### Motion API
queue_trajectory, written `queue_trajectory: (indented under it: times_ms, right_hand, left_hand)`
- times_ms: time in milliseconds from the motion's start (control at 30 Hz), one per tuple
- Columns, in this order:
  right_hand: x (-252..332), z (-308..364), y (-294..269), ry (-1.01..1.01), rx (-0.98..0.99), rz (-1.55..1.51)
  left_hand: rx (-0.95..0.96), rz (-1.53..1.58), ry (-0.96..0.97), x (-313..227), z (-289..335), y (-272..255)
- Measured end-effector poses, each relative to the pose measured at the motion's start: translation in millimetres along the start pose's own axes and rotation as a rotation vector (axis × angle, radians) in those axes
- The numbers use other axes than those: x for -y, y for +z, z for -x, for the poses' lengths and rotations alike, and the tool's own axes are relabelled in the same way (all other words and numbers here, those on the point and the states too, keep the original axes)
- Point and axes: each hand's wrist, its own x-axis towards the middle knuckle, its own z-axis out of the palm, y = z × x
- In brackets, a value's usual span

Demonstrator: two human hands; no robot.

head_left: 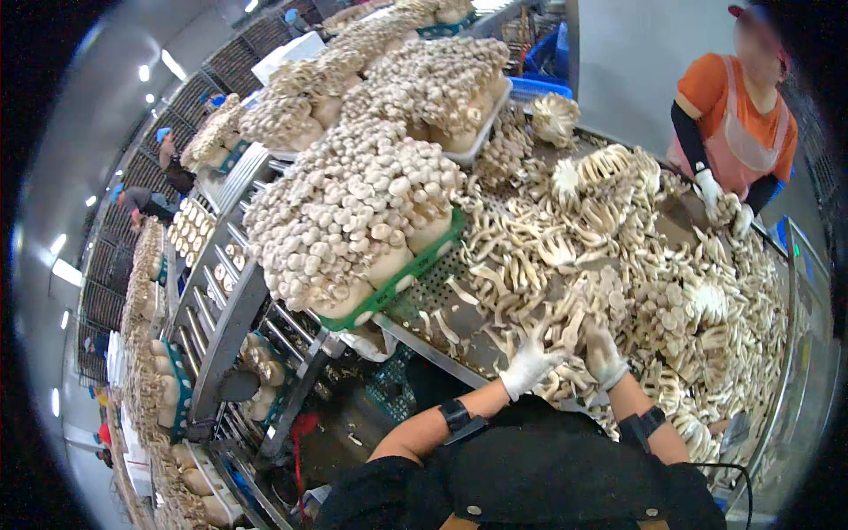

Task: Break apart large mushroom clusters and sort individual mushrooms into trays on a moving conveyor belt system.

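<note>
In white gloves, my left hand (532, 364) and my right hand (605, 355) are close together over the near side of a metal sorting table (415, 322). Between them is a small clump of oyster-type mushrooms (574, 314), pale stems toward me and grey-brown caps away. Both hands have their fingers closed on its sides; some fingertips are hidden among the stems. Loose mushrooms (503, 283) lie under and around the hands. More clusters (671, 305) are heaped just beyond my right hand.
A green crate (389, 296) packed with uncut mushroom blocks stands to the left, beside a roller conveyor (208, 327). A white crate (481, 132) of blocks is behind it. Across the table, a gloved co-worker (738, 132) handles mushrooms. A metal rim (782, 353) bounds the right side.
</note>
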Motion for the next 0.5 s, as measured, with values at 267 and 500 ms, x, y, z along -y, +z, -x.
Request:
queue_trajectory:
  times_ms: [267,500]
  right_hand:
    - [19,7,49,0.002,0.126,0.156]
    - [-23,5,10,0.196,-0.175,-0.144]
  left_hand:
    - [0.686,1.129,-0.482,-8,7,-66]
    - [0.28,0.148,-0.187,50,11,4]
